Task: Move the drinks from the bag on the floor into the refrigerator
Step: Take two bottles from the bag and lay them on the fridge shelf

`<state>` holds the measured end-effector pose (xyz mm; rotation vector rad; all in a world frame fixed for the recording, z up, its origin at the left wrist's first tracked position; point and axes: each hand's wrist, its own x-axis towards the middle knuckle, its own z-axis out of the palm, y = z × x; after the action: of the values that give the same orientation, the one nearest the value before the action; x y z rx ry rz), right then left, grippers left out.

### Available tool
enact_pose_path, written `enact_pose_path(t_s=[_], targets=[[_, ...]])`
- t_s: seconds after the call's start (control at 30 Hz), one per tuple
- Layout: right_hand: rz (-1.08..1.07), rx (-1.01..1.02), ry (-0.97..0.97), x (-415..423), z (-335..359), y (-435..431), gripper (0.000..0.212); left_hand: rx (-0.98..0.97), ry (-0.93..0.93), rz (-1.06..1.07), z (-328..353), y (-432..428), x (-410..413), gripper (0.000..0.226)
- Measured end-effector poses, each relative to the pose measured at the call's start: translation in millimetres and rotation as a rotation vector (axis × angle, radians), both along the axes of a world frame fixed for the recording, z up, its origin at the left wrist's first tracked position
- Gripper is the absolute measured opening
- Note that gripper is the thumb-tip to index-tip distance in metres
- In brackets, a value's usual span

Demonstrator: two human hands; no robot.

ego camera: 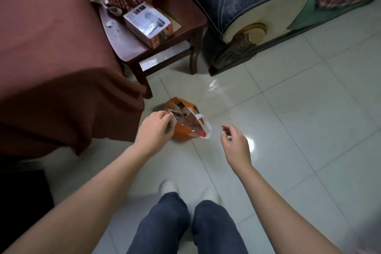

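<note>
An orange printed shopping bag with white handles point(186, 123) sits on the pale tiled floor point(288, 119), right of a brown draped cloth point(61, 80). The left hand point(155, 130) pinches its near-left rim; the right hand point(235, 143) hovers nearby, loosely curled, empty.

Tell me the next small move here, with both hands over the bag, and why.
Probably bring the right hand to the white handle on its side of the orange bag and spread the mouth. The left hand is already at the opposite edge, the right is open and apart, and the contents are too crumpled to pick out a drink.
</note>
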<state>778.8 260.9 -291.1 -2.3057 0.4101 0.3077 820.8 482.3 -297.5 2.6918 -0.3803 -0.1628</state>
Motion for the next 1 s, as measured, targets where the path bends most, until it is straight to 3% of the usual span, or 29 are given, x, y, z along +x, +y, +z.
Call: enact_pose_path(t_s=[0.27, 0.5, 0.63, 0.83, 1.0], targets=[[0.06, 0.03, 0.081, 31.8, -195.2, -15.0, 0.029, 0.007, 0.099, 0.028, -195.6, -46.9, 29.5, 0.032], [0.147, -0.052, 0.042, 70.4, -309.1, -28.0, 0.033, 0.03, 0.15, -0.028, -307.0, -73.5, 90.3, 0.024], [0.2, -0.087, 0.016, 88.2, -339.4, -37.7, 0.034, 0.182, 0.375, -0.172, -339.2, -80.6, 113.8, 0.022], [0.269, -0.055, -0.042, 105.5, -348.5, -39.2, 0.033, 0.376, 0.753, -0.316, -357.0, -73.3, 128.1, 0.041], [0.308, -0.05, -0.061, 103.3, -347.1, -32.9, 0.031, 0.482, 0.526, -0.405, -369.8, -69.0, 111.0, 0.036]])
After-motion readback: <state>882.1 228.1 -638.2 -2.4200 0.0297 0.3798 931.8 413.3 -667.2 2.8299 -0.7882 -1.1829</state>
